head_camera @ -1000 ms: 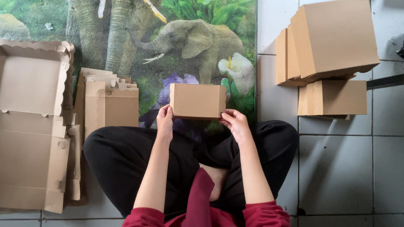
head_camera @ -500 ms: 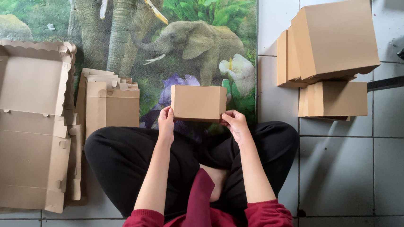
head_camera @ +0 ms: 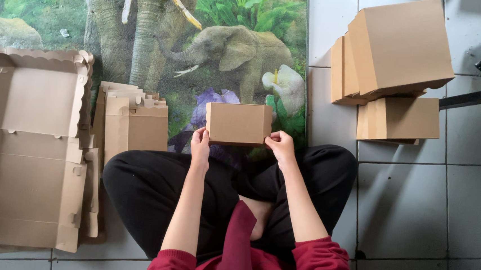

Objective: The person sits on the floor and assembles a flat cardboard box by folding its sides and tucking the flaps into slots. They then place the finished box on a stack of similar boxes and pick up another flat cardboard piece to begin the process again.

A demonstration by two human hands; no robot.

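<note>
1. Flat unfolded cardboard sheets (head_camera: 28, 148) lie at the left edge.
2. Folded box blanks (head_camera: 134, 122) lean beside them.
3. Left hand (head_camera: 200, 144) and right hand (head_camera: 280, 145) pinch the small closed cardboard box (head_camera: 238, 123) at centre frame.
4. Finished boxes (head_camera: 395, 67) stack upper right.

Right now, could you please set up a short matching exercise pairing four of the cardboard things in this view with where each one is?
Things:
1. small closed box
2. pile of finished boxes
3. stack of folded flat blanks
4. large unfolded carton

Places:
A. on the white tiles, upper right
B. far left, spread open on the floor
C. held between the left hand and right hand
D. on the elephant mat, beside the person's left knee

Pairs: 1-C, 2-A, 3-D, 4-B
</note>
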